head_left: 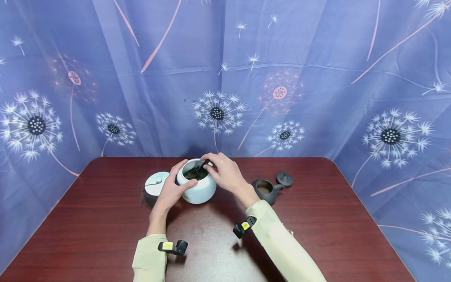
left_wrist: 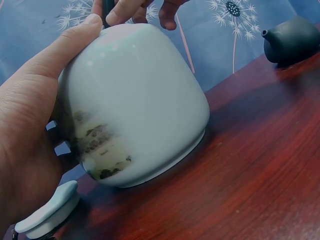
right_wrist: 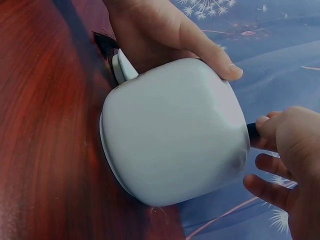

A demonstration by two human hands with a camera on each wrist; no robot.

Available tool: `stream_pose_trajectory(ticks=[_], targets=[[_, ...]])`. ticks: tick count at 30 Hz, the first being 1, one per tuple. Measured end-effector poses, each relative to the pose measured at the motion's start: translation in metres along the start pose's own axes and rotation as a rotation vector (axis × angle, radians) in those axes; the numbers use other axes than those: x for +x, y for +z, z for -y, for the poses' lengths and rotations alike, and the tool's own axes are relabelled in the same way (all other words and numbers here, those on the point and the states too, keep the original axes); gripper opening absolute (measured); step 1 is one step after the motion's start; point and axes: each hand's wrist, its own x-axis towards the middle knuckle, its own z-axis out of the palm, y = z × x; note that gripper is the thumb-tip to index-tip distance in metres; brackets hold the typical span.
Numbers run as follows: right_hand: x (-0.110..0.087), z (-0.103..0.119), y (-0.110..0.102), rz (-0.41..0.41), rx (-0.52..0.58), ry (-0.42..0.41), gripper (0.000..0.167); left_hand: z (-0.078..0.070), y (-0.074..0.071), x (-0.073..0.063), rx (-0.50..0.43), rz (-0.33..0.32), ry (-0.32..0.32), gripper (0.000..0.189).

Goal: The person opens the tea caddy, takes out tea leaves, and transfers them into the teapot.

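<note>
A round white ceramic jar (head_left: 198, 194) stands uncovered on the table, with dark green leaves (head_left: 199, 174) inside. My left hand (head_left: 171, 191) grips its left side, thumb near the rim and fingers round the wall. On the other side, my right hand (head_left: 227, 173) pinches the black handle (right_wrist: 253, 132) of a slim utensil dipping into the jar's mouth. The utensil's lower end is hidden among the leaves in the head view and by the jar wall in both wrist views. Left of the jar lies its white lid (head_left: 157, 184), which has a knob and dark cord.
Beyond my right wrist sits a dark teapot (head_left: 265, 191) with its top uncovered and brownish inside. Its small dark lid (head_left: 284, 179) lies behind the handle. The reddish wooden table (head_left: 105, 219) ends at a blue dandelion-print curtain (head_left: 169, 98).
</note>
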Motion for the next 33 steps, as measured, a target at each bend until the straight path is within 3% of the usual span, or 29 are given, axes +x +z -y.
stream_pose_trajectory(ticks=[17, 33], targets=[[-0.006, -0.002, 0.008, -0.063, 0.135, 0.07, 0.018, -0.001, -0.003, -0.002, 0.0, -0.004, 0.002, 0.084], [-0.013, -0.002, 0.017, -0.145, 0.409, 0.189, 0.019, 0.0, -0.001, 0.0, 0.006, -0.002, 0.005, 0.083]])
